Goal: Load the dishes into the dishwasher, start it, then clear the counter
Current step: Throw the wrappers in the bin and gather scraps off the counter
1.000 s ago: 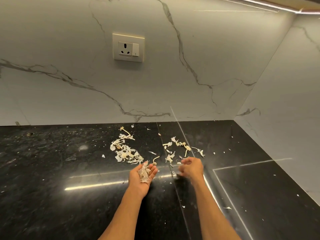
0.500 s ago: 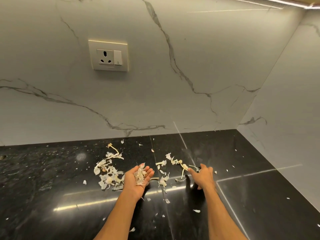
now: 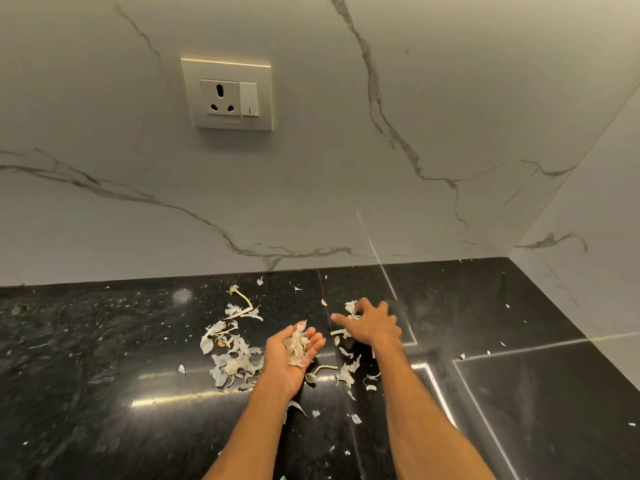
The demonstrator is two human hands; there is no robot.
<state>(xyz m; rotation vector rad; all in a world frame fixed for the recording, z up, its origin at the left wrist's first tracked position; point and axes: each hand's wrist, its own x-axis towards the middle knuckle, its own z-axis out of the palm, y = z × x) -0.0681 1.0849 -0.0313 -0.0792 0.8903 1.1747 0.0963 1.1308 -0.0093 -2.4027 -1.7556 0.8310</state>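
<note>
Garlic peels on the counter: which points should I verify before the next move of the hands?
1. Left hand palm up, carrying peels: ok.
2. Right hand over loose scraps: ok.
3. Right hand pinching a scrap: cannot tell.
4. Big pile off the counter: not ok, lies there.
5. Curved stem next to the left hand picked up: not ok.

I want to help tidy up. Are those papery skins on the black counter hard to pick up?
Probably fiddly. The skins look thin and curled, so likely very light and floppy. The tiny flakes lie flat on the glossy counter, so they may need sweeping, not pinching.
</note>
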